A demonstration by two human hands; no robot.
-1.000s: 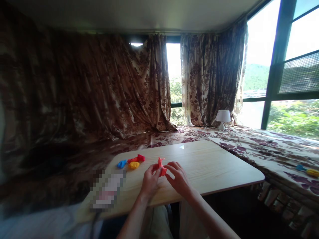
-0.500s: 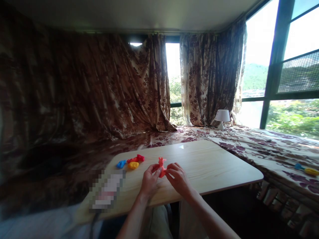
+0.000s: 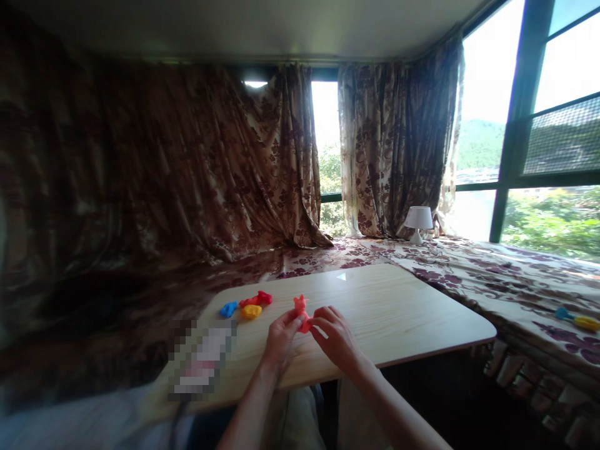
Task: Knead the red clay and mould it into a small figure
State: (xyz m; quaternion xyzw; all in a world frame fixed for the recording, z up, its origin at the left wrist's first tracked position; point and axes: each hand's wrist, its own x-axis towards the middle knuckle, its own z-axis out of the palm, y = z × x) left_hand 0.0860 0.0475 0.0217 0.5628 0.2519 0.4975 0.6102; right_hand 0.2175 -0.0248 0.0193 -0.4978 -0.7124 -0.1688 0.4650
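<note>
A small coral-red figure (image 3: 300,306) with two ear-like points on top, apparently of modelling clay, stands upright between my hands above the table. My left hand (image 3: 282,337) grips its left side, thumb across the lower body. With thumb and forefinger, my right hand (image 3: 334,334) pinches the lower right side of the same figure. Beyond my left hand lie lumps of similar material: a blue lump (image 3: 229,309), a yellow lump (image 3: 251,312) and a red lump (image 3: 257,299).
The pale wooden table (image 3: 398,312) has rounded corners. A pixelated flat object (image 3: 201,361) lies on its left part. To the right, a patterned cloth surface (image 3: 469,269) carries a white lamp (image 3: 417,222) and a blue-and-yellow item (image 3: 579,319). Curtains (image 3: 281,169) hang behind.
The figure's head has tilted slightly to the left. Both hands keep their hold in nearly the same place.
</note>
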